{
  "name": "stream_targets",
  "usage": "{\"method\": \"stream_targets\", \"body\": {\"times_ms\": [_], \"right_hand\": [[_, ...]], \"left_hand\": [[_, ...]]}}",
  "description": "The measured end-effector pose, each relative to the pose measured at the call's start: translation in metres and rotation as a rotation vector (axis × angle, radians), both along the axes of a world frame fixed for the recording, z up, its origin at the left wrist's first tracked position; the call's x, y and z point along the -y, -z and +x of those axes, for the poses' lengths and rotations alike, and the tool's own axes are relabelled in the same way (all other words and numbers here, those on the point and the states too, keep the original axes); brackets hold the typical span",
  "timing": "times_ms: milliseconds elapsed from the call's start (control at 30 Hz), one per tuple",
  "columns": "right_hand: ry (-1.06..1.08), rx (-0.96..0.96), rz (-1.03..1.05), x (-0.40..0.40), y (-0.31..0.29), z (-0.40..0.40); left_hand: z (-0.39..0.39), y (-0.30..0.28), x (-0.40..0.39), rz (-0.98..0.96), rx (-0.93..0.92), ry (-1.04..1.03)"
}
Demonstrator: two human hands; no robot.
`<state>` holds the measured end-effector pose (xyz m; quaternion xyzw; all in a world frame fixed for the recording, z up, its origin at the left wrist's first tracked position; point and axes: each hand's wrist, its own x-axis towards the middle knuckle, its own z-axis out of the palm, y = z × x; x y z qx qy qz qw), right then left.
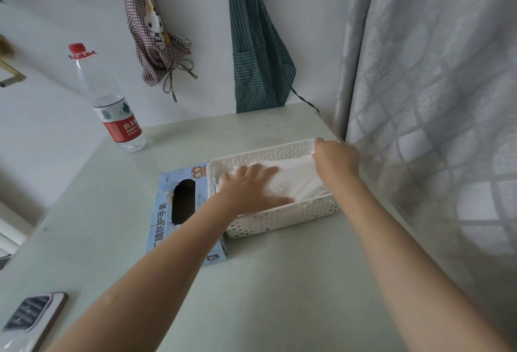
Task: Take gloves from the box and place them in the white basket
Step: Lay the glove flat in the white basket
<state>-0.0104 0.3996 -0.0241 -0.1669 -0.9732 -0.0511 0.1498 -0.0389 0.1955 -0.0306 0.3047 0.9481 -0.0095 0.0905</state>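
A white perforated basket [282, 218] stands on the pale green table, right of centre. White gloves [296, 181] lie piled inside it. My left hand [251, 186] lies flat on the pile with fingers spread, pressing it down. My right hand [337, 157] is at the basket's far right corner, fingers curled over the edge of the gloves there; its fingertips are hidden. The light blue glove box [167, 211] lies flat against the basket's left side, its dark oval opening facing up.
A clear water bottle [112, 105] with a red label stands at the table's back left. A phone [30, 315] lies at the near left edge. A grey curtain [433, 99] hangs along the right side. Aprons hang on the wall behind.
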Motion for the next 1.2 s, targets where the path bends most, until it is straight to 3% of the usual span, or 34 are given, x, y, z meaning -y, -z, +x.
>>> {"method": "stream_targets", "body": {"times_ms": [167,300,433,500,600,767,833,1067,1200], "right_hand": [[0.012,-0.074,0.102,0.006,-0.005,0.004],[0.043,-0.237,0.069,0.021,-0.016,0.007],[-0.120,-0.347,-0.006,0.074,-0.036,-0.004],[-0.228,-0.375,-0.037,0.106,-0.043,-0.013],[-0.430,-0.361,-0.109,0.154,-0.047,-0.020],[-0.591,-0.137,-0.194,0.201,-0.038,-0.023],[-0.602,-0.092,-0.187,0.214,-0.034,-0.021],[-0.542,-0.016,-0.226,0.220,-0.041,-0.016],[-0.677,0.312,-0.600,0.233,-0.054,0.000]], "left_hand": [[-0.004,-0.007,-0.002,0.004,0.168,-0.031],[0.000,-0.036,0.024,0.543,0.170,-0.053],[-0.009,-0.045,0.085,0.849,-0.143,-0.254],[-0.015,-0.038,0.122,0.872,-0.190,-0.451],[-0.015,-0.021,0.168,0.759,-0.114,-0.679],[-0.002,-0.002,0.184,0.582,0.214,-0.719],[0.000,0.005,0.190,0.576,0.247,-0.719],[-0.006,0.012,0.220,0.694,0.014,-0.787],[-0.009,0.011,0.226,0.843,-0.224,-0.834]]}}
